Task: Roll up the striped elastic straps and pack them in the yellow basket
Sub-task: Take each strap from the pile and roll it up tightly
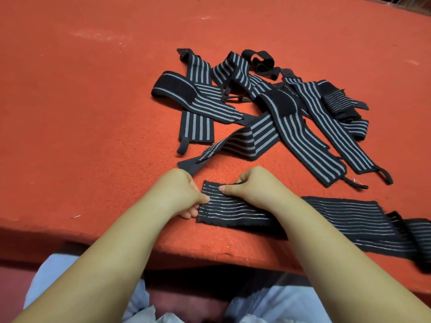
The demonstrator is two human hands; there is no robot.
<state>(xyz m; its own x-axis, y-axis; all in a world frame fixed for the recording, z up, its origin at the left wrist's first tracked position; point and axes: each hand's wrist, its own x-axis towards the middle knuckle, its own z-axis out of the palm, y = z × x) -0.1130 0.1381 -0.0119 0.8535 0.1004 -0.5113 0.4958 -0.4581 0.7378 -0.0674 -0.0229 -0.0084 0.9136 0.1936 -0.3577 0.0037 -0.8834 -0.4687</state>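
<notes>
A long black strap with thin grey stripes (233,210) lies flat near the front edge of the red surface and runs off to the right. My left hand (179,194) pinches its left end with curled fingers. My right hand (254,185) grips the same end along its far edge, thumb pressing on top. Behind my hands, several more black-and-grey striped straps (268,117) lie in a loose, tangled pile. The yellow basket is not in view.
The red cloth-covered surface (93,113) extends far to the left and back. Its front edge runs just under my forearms. A small black loop band (258,60) lies at the back of the pile.
</notes>
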